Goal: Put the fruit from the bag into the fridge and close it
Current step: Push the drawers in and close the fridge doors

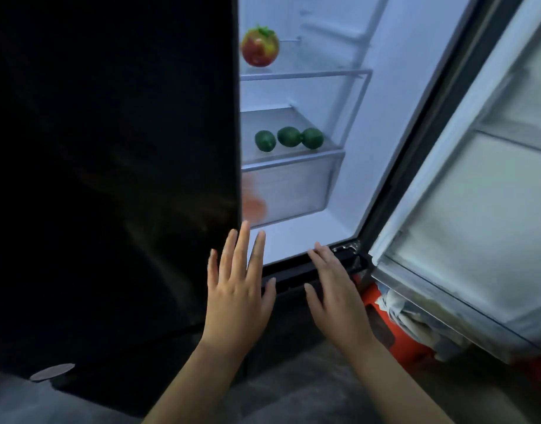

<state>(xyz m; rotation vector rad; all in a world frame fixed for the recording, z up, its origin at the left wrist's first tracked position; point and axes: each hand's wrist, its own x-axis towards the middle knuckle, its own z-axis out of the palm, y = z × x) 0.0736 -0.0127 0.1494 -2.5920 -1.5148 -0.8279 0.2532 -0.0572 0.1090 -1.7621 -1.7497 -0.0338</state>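
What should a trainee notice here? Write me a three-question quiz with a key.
1. True or false: the left hand and the right hand each hold a fruit.
2. How many green fruits lie on the lower shelf above the drawer?
3. The red-yellow fruit sits: A in the drawer; B on the upper shelf; C in a hand.
Key: 1 false; 2 three; 3 B.

- I see my left hand (238, 289) flat by the black door (110, 179).
- My right hand (333, 292) is flat too.
- One apple (260, 48) and three limes (289, 137) sit on fridge (370, 133) shelves.
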